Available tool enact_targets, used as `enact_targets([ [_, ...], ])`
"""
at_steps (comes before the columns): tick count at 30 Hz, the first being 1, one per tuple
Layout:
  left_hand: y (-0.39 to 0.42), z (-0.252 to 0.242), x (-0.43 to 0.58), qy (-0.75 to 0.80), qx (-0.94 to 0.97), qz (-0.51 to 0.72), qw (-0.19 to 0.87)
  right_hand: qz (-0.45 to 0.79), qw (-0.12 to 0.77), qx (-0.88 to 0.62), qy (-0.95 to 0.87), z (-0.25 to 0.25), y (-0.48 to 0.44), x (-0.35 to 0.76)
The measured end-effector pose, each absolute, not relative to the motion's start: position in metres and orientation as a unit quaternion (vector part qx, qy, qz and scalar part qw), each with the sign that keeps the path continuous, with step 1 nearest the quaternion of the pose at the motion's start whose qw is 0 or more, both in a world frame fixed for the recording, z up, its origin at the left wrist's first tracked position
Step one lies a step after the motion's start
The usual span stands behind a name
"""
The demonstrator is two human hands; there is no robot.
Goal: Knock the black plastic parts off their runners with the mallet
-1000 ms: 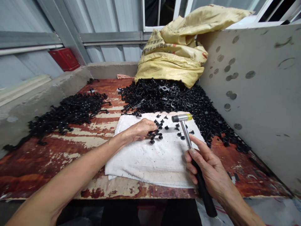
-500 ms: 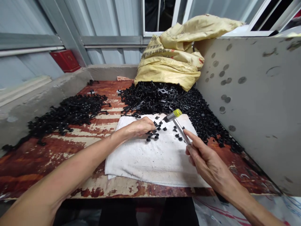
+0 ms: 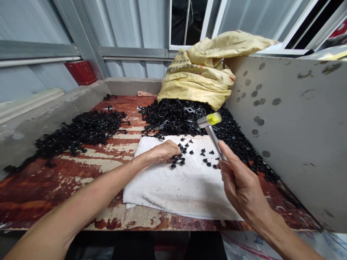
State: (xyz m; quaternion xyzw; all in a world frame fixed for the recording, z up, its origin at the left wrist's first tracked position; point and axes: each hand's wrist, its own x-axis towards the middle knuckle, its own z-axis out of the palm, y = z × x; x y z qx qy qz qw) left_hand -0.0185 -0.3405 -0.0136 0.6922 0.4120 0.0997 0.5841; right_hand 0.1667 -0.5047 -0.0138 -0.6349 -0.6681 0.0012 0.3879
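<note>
In my right hand [image 3: 240,178] is a mallet [image 3: 214,137] with a metal handle, one yellow face and one black face. Its head is raised above the cloth, slightly blurred. My left hand [image 3: 166,151] is closed at the left part of a folded white cloth [image 3: 176,187], its fingertips on a small black linkage part [image 3: 177,159]. How much of that part lies under the fingers is hidden. Several small black button-like pegs [image 3: 191,152] stand on the cloth right of my left hand, and more pegs [image 3: 208,164] are spread nearer the mallet.
A yellow woven sack [image 3: 195,83] spills a large heap of black parts [image 3: 173,115] behind the cloth. Another pile of black parts [image 3: 84,131] lies at left on the worn red table [image 3: 67,187]. A spotted grey panel [image 3: 292,144] walls the right side; a red box [image 3: 80,72] sits on the ledge.
The mallet has risen off the cloth with my right hand, its head lifting up and to the right. My left hand stays at the black part. The whole view has shifted slightly.
</note>
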Motion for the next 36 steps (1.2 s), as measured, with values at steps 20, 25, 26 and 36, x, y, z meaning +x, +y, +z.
enact_targets([
  [20,-0.382,0.020,-0.028,0.237,0.828,0.022,0.509,0.461,0.441,-0.612,-0.467,0.003,-0.488,0.139],
  [25,-0.395,0.021,-0.047,0.350,0.855,0.162,0.345,0.512,0.520,-0.572,-0.374,-0.007,-0.492,0.130],
  [26,-0.396,0.020,-0.052,0.375,0.852,0.191,0.311,0.499,0.550,-0.568,-0.354,-0.008,-0.494,0.129],
  [36,-0.411,0.003,-0.033,0.364,0.762,0.149,0.515,0.503,0.560,-0.555,-0.353,-0.016,-0.499,0.105],
])
